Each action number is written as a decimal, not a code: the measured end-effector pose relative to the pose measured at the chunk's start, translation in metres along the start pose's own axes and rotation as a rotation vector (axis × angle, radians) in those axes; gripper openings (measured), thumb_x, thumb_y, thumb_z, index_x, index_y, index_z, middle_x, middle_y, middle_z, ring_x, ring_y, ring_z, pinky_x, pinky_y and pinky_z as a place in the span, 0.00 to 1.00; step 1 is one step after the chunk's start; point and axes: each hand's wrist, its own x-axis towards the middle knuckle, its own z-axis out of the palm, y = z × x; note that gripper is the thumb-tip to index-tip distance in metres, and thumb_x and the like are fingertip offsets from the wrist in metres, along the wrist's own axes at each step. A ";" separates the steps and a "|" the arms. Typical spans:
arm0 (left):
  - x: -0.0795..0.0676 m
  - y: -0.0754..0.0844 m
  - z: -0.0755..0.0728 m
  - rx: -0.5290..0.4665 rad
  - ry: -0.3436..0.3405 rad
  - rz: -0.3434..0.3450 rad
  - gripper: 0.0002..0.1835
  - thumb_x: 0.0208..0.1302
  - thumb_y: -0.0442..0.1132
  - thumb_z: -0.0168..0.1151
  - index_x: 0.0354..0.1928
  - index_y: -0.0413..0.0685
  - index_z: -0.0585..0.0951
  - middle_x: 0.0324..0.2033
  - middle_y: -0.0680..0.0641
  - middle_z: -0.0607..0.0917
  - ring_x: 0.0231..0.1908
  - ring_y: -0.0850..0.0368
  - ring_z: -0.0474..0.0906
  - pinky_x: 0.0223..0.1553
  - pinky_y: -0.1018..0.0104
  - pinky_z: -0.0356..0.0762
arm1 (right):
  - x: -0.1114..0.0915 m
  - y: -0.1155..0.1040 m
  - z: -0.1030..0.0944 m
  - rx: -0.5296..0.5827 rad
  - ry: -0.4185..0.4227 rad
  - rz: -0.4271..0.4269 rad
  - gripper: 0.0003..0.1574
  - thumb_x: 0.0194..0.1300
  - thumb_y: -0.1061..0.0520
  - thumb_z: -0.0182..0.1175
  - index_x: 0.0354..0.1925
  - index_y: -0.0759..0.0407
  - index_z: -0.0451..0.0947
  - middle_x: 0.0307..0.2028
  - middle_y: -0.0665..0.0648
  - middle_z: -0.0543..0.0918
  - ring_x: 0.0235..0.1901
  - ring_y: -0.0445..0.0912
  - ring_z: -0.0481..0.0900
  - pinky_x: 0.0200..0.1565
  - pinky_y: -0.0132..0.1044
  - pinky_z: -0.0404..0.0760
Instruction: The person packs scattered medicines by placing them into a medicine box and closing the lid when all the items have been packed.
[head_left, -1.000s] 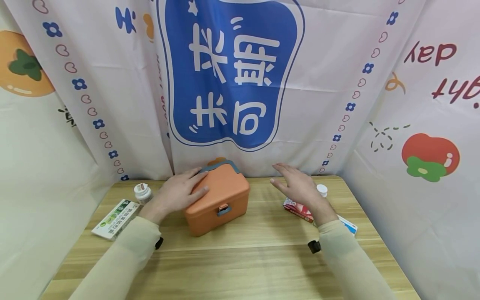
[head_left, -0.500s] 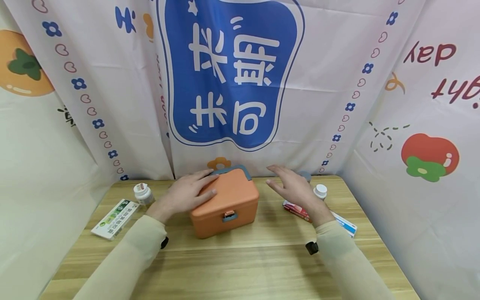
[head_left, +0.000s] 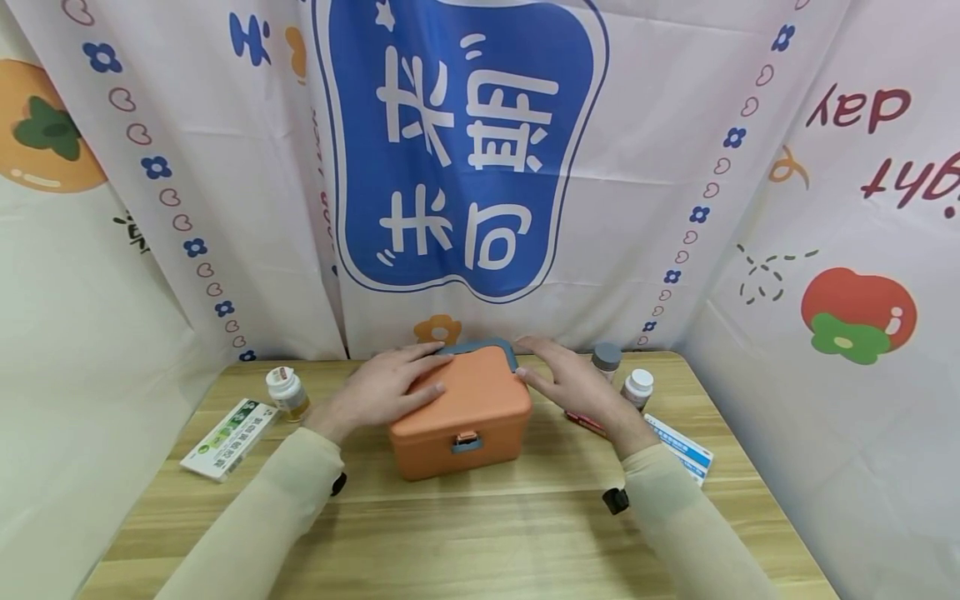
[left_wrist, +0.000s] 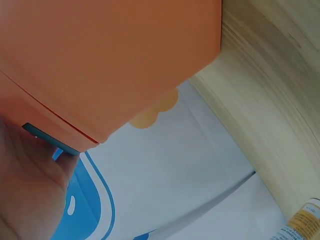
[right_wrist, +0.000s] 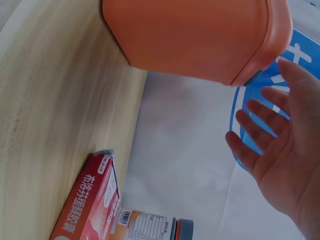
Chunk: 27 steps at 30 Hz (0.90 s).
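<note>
An orange lidded box [head_left: 461,392], with a grey-blue carry handle [head_left: 480,344] and front latch [head_left: 467,443], stands closed on the wooden table. My left hand [head_left: 382,387] rests on the left part of its lid, fingers stretched across the top. In the left wrist view that hand [left_wrist: 30,185] lies against the lid edge by the handle. My right hand [head_left: 566,379] is at the box's back right corner, its fingertips close to the handle end. The right wrist view shows those fingers spread and nothing in the palm.
To the left are a white-capped bottle [head_left: 287,393] and a flat white-green carton [head_left: 230,439]. Behind and beside my right forearm are a grey-capped bottle [head_left: 606,358], a white-capped bottle [head_left: 637,387], a blue-white carton [head_left: 682,450] and a red carton [right_wrist: 87,200]. Printed cloth hangs behind the table.
The orange box has slid right and turned a little to face forward, with my left hand on it. My right hand has moved left to the box's corner.
</note>
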 end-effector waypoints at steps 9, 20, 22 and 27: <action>0.009 0.002 0.005 -0.018 -0.015 0.019 0.33 0.76 0.73 0.46 0.79 0.79 0.65 0.81 0.58 0.65 0.79 0.46 0.66 0.78 0.36 0.65 | -0.002 -0.006 0.005 0.020 -0.033 -0.061 0.38 0.77 0.26 0.50 0.78 0.29 0.64 0.82 0.41 0.62 0.82 0.49 0.61 0.80 0.59 0.66; 0.021 0.003 0.010 0.017 0.051 0.052 0.27 0.80 0.66 0.46 0.76 0.76 0.71 0.78 0.58 0.71 0.76 0.49 0.71 0.75 0.39 0.70 | -0.002 -0.003 0.009 0.022 -0.034 -0.060 0.37 0.77 0.25 0.50 0.78 0.27 0.64 0.82 0.39 0.60 0.83 0.48 0.59 0.80 0.59 0.65; 0.021 0.002 0.011 0.023 0.065 0.041 0.27 0.80 0.66 0.46 0.76 0.75 0.72 0.78 0.58 0.72 0.76 0.49 0.71 0.75 0.39 0.71 | -0.003 -0.001 0.009 0.026 -0.033 -0.056 0.37 0.77 0.25 0.49 0.78 0.27 0.64 0.83 0.40 0.60 0.83 0.48 0.59 0.80 0.59 0.65; 0.015 -0.001 0.011 -0.024 0.072 -0.016 0.28 0.79 0.69 0.46 0.75 0.76 0.72 0.78 0.60 0.70 0.77 0.48 0.70 0.76 0.37 0.68 | -0.005 0.006 0.007 0.039 -0.038 -0.058 0.37 0.77 0.25 0.50 0.78 0.26 0.62 0.83 0.42 0.58 0.83 0.49 0.58 0.80 0.61 0.65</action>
